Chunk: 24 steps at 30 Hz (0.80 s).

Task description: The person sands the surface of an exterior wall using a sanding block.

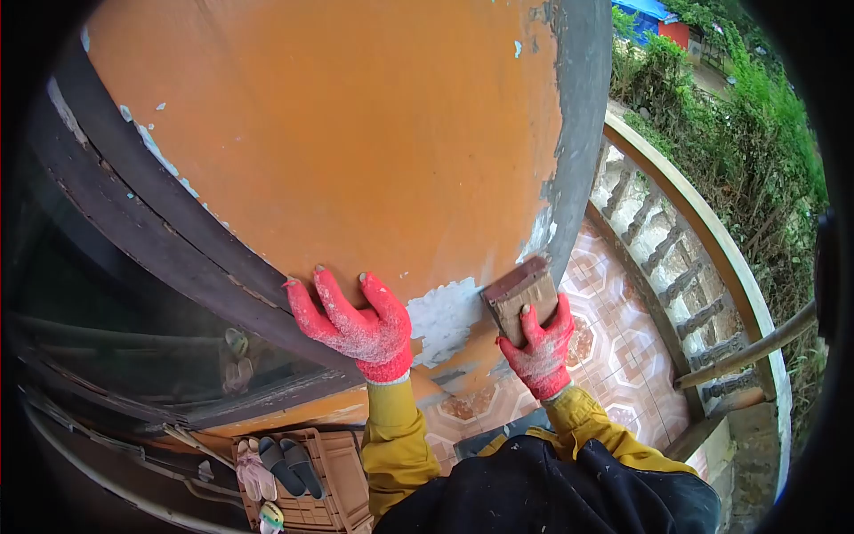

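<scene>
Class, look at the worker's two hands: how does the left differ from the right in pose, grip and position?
The left hand is spread against the orange wall; the right hand is bent around a block. The left hand is empty, while the right hand grips. In the picture, the left hand is left of the pale patch, the right hand to its right. Both wear dusty red gloves.

Right fingers (532,327) holding block (516,301), left fingers (336,298) spread, orange wall (356,133)
</scene>
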Available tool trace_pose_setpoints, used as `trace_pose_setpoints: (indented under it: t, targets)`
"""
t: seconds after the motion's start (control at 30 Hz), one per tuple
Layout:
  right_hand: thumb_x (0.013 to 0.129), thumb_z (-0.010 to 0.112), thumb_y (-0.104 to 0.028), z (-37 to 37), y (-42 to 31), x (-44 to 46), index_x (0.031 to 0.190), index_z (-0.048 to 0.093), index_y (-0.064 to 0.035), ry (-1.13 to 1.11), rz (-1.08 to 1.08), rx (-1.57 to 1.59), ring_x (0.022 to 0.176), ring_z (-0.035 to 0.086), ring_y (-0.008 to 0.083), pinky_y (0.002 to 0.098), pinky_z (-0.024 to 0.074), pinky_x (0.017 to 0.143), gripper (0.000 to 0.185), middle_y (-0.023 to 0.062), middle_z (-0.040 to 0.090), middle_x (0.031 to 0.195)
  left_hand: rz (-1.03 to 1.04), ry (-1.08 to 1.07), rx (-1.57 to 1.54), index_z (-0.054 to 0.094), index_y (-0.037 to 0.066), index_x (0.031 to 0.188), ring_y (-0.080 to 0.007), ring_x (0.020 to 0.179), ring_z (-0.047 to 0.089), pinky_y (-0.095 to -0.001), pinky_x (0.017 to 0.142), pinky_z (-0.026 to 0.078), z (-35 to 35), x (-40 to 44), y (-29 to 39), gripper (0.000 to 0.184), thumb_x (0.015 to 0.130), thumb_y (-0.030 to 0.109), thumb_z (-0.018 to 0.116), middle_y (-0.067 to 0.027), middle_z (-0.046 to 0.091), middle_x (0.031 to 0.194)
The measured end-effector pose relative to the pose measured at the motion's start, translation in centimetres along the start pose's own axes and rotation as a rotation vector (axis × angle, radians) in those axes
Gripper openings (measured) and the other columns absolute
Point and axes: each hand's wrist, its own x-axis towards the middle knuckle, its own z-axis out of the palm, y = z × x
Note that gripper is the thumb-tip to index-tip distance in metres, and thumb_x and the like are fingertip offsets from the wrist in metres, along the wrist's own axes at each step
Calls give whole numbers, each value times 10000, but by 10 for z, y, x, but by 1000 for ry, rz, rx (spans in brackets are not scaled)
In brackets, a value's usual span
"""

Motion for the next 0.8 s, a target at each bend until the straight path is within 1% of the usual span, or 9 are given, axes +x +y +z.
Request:
trace_pose_setpoints:
  t: [0.07,0.1,0.17,0.23,0.33,0.4,0.63,0.7,0.8]
  targets:
    - [574,897,-295,-18,-27,42,1274,560,-213,40,-21,18,1196,439,530,604,403,926,782,368,329,1415,3,-6,-5,467,-27,1382,-472,1353,367,-565,1084,344,1,1,1,494,958,188,603,-309,321,1486]
    - [574,897,-295,-17,-28,37,1274,560,-213,35,-14,20,1196,439,530,604,403,926,782,368,329,1415,5,5,-14,468,-27,1381,-474,1351,368,-567,1083,344,1,2,1,492,960,191,600,-310,319,1487]
    - [526,914,-219,-6,-29,26,1330,459,-172,30,-13,-10,1204,433,538,607,415,931,925,360,308,1435,12,11,-30,464,-26,1386,-476,1356,361,-568,1085,342,1,2,0,494,963,192,597,-311,316,1489]
    - [532,906,-235,2,-18,-8,1298,513,-170,-97,-22,27,1206,438,525,601,412,930,863,352,324,1419,5,22,-37,459,-25,1390,-478,1361,354,-568,1087,341,2,1,0,497,965,193,594,-312,313,1491]
    - [531,904,-240,-4,-31,-16,1292,541,-172,-133,42,-70,1212,439,517,590,408,942,845,353,323,1419,-10,-27,-3,443,-19,1406,-481,1376,335,-573,1090,335,-1,-1,0,510,964,184,595,-315,297,1499]
    - [539,897,-264,-8,-34,-9,1287,595,-220,-104,76,-37,1205,452,501,564,413,930,808,349,374,1387,1,6,-49,431,-13,1416,-484,1387,320,-576,1094,331,2,1,0,519,963,179,597,-317,282,1505]
    - [569,895,-276,1,-33,-2,1311,567,-189,-71,88,6,1205,436,514,582,404,946,816,350,356,1396,-8,-15,-21,426,-21,1417,-475,1403,297,-569,1112,308,1,4,1,529,968,198,601,-309,283,1506]
    - [560,904,-295,-4,-47,21,1312,552,-185,44,112,92,1191,443,511,589,405,940,838,345,359,1393,-6,-25,-21,448,-2,1407,-498,1376,327,-580,1079,355,-3,2,1,541,908,106,626,-325,268,1491]
    - [525,921,-314,-1,-45,11,1290,550,-182,6,87,121,1176,458,506,598,417,917,861,341,377,1379,5,-19,10,446,-3,1408,-493,1371,335,-579,1076,355,-2,3,2,540,913,118,625,-326,279,1488]
